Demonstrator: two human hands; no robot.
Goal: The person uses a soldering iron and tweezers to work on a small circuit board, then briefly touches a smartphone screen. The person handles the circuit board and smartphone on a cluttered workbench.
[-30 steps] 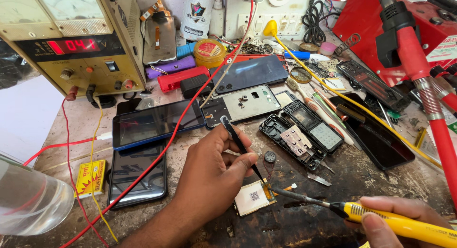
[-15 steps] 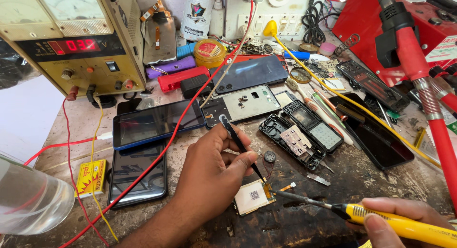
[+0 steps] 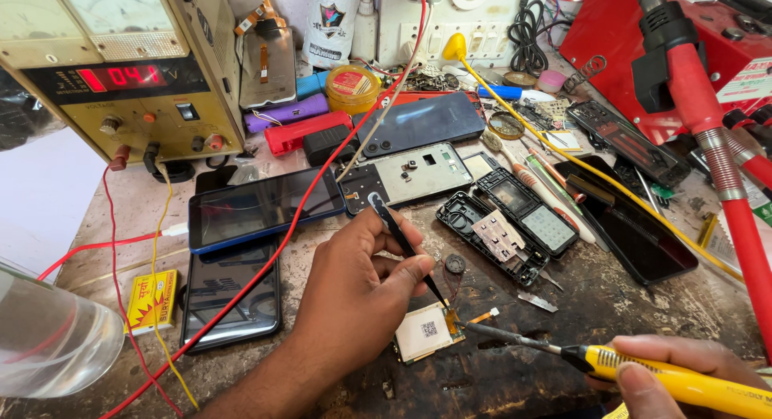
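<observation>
Left hand pinches black tweezers, tip down on a small gold-edged circuit module lying on the worn workbench; right hand grips a yellow soldering iron, its tip just beside the module

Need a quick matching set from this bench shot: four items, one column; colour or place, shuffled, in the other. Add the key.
Items
1. soldering iron handle
2. tweezers
3. matchbox
4. small module

Descriptions
A. held in the left hand
B. held in the right hand
C. lies at the tweezer tip
D. lies left of the two dark phones, by the yellow wire

Pairs: 1-B, 2-A, 3-D, 4-C
</observation>
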